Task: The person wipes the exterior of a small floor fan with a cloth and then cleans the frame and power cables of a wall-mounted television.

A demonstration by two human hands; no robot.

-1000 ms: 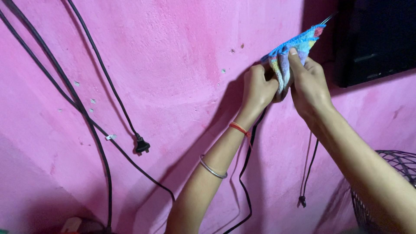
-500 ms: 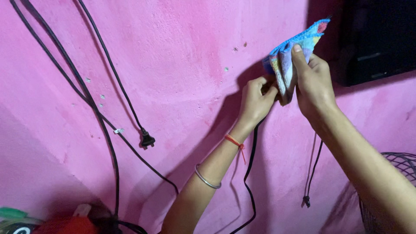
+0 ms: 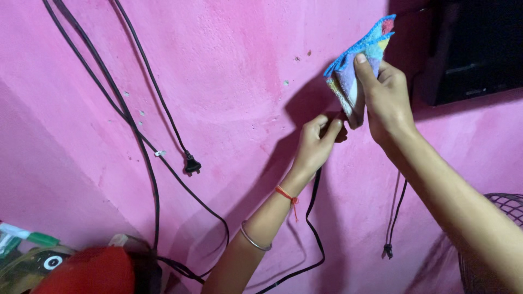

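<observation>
Looking down from the head camera, both bare hands are raised against a pink wall (image 3: 229, 71). The right hand (image 3: 384, 100) is clenched on a folded cloth (image 3: 354, 71), thumb pressed flat on its front and fingers wrapped behind; the cloth is striped in pale colours with a bright blue edge and a red corner at the top, and it sits high on the wall just beside a black box (image 3: 474, 49) mounted at the upper right. The left hand (image 3: 318, 144) is just below the cloth, its fingertips pinched on a black cable (image 3: 313, 218) where the cable meets the lower edge of the cloth; the two hands are nearly touching. From that pinch the cable hangs down past the left wrist, which wears an orange thread (image 3: 287, 196) and, lower on the forearm, a thin metal bangle (image 3: 253, 239), then curves away to the lower left.

To the left, two more black cables run down the wall side by side, and a third ends in a loose black plug (image 3: 192, 164) hanging free against the paint. A thin cord (image 3: 395, 218) dangles below the right forearm with a small knot at its end. A wire fan guard (image 3: 498, 218) shows at the lower right edge. At the lower left corner sit a red object (image 3: 90, 269) and a green-and-white item (image 3: 24, 237), too blurred to identify.
</observation>
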